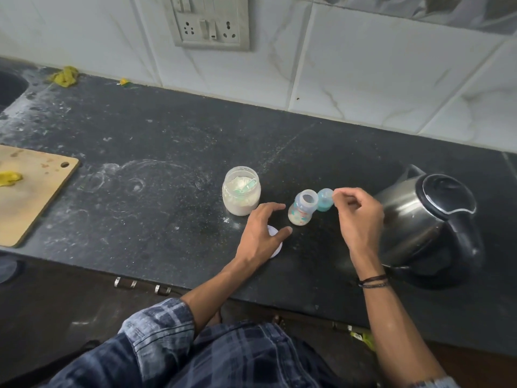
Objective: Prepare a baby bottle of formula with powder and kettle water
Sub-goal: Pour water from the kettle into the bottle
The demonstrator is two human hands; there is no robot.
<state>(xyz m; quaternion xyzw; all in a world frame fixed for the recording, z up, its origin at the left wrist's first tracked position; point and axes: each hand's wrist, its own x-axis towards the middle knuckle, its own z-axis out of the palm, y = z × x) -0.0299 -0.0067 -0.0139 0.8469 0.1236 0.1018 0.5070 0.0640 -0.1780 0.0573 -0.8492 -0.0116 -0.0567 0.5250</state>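
bottle (302, 210) upright — between both hands, untouched

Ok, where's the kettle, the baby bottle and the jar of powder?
kettle (414, 217): head view, on its shiny steel side.
baby bottle (300, 217): head view, on its clear body below the open neck.
powder jar (241, 201): head view, on its front wall.

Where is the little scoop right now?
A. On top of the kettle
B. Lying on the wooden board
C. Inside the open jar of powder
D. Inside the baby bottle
C: the pale green scoop sits on the white powder inside the open jar, left of the baby bottle.
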